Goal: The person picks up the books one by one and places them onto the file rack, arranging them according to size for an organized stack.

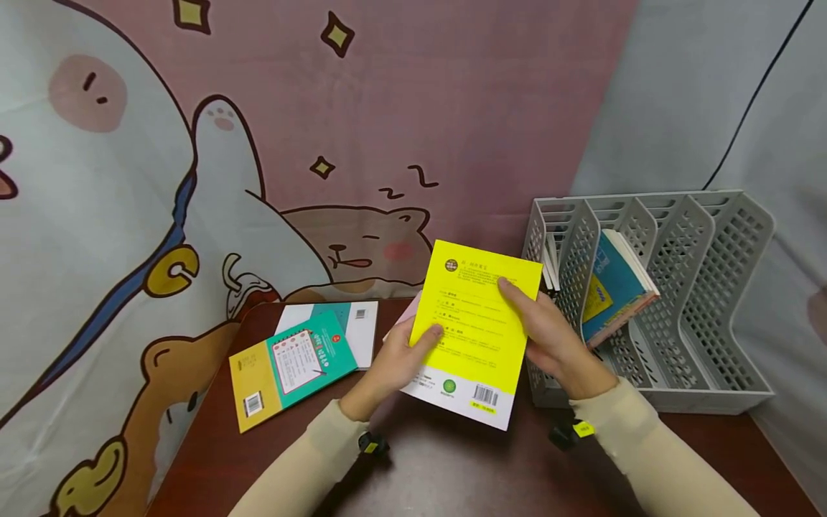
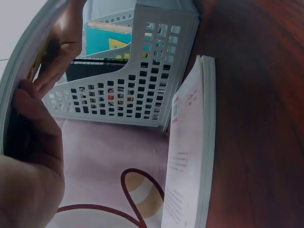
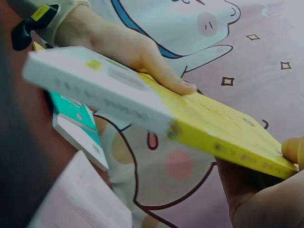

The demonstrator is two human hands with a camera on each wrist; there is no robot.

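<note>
Both hands hold a yellow book [image 1: 478, 316] with a white lower band and a barcode, tilted up over the table. My left hand [image 1: 402, 360] grips its left edge, thumb on the cover and fingers behind. On the opposite edge, my right hand [image 1: 557, 337] has its thumb on the cover and its other fingers underneath. The right wrist view shows the book's printed spine [image 3: 109, 102] and both thumbs. Below the held book, a pale pink book [image 2: 183, 152] lies on the table, mostly hidden in the head view.
On the left, a green and yellow book [image 1: 293, 370] overlaps a white and teal book [image 1: 362, 316]. A grey slotted file rack [image 1: 652, 402] stands at the right, with a leaning blue book [image 1: 610, 287] and several others inside. Behind the wooden table [image 1: 446, 474] hangs a cartoon-printed cloth [image 1: 478, 108].
</note>
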